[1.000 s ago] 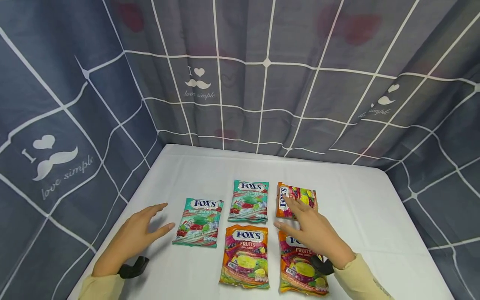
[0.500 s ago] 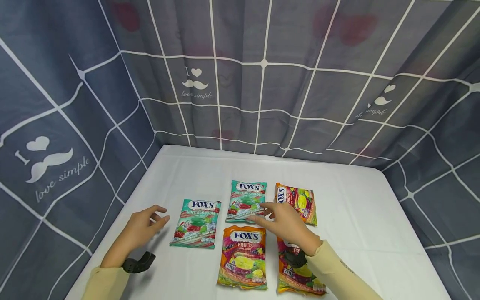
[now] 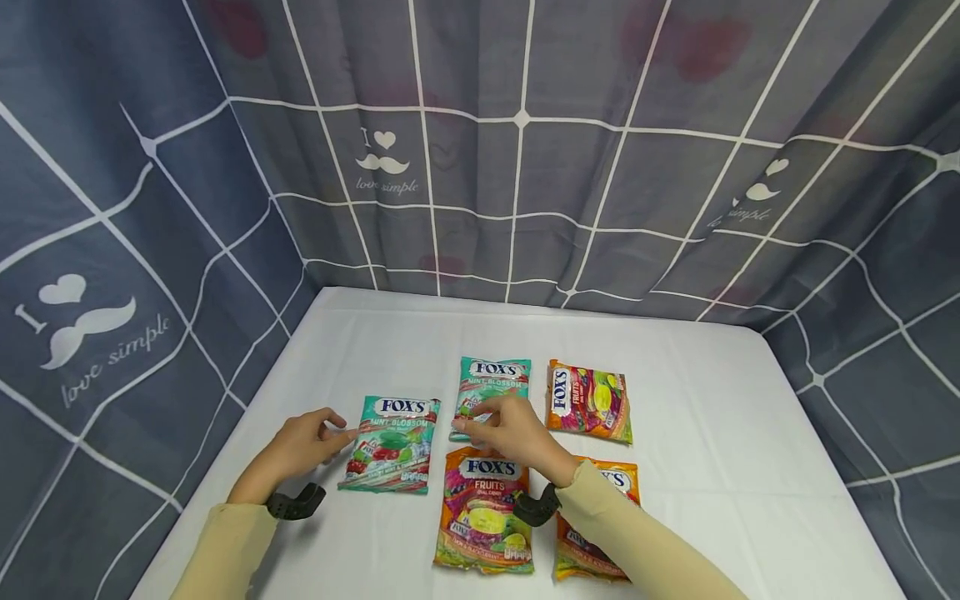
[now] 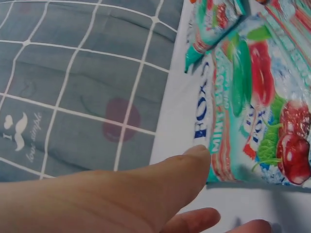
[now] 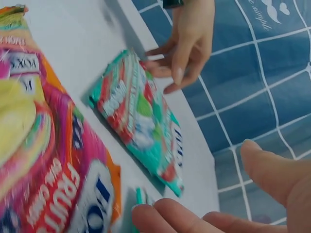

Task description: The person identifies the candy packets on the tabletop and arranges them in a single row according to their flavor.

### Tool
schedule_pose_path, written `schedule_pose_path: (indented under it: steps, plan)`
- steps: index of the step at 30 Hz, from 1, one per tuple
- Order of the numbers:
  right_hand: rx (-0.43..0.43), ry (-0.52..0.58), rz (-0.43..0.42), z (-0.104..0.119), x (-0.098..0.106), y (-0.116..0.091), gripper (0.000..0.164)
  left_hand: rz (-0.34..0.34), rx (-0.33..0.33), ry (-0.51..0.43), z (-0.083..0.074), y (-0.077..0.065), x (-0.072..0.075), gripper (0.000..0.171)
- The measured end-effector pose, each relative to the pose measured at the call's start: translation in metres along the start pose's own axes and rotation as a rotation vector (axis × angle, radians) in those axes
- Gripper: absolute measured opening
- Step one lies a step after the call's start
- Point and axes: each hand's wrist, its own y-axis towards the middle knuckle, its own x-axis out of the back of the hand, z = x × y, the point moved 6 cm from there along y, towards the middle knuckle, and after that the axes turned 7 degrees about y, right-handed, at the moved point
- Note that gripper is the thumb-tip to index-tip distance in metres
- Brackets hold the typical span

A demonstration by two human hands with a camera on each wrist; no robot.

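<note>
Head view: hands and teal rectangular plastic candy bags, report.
Left hand at edge of left teal plastic bag. Right hand over rear teal bag, partly hiding it. No grip visible.

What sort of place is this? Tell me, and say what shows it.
Probably a curtained-off work booth: printed curtain hangs along three sides of a white table, with five bags laid out on it.

Curtained-off booth, type of wider premises not determinable; grey-blue curtains [image 3: 480,167] with white grid lines and "love simple" print hang left, rear and right; white-covered desk [image 3: 705,400] between them.
</note>
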Motion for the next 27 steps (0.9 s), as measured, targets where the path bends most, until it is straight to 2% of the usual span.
schedule_pose_path:
  steps: [7, 11, 15, 18, 27]
  plan:
    - [-0.085, 0.065, 0.042, -0.002, -0.019, 0.010, 0.050, 0.037, -0.012, -0.011, 0.002, 0.010, -0.006, 0.041]
    - [-0.130, 0.097, 0.069, -0.002, -0.032, 0.016, 0.048, 0.035, -0.007, -0.017, 0.003, 0.014, -0.008, 0.041]
    - [-0.134, 0.106, 0.096, -0.002, -0.048, 0.022, 0.037, 0.022, -0.004, -0.037, 0.003, 0.015, -0.012, 0.037]
    - [-0.131, 0.094, 0.085, -0.004, -0.057, 0.025, 0.032, 0.017, -0.005, -0.051, 0.003, 0.017, -0.016, 0.036]
    - [-0.168, 0.120, 0.046, -0.009, -0.071, 0.031, 0.035, 0.014, 0.014, -0.078, 0.005, 0.020, -0.028, 0.036]
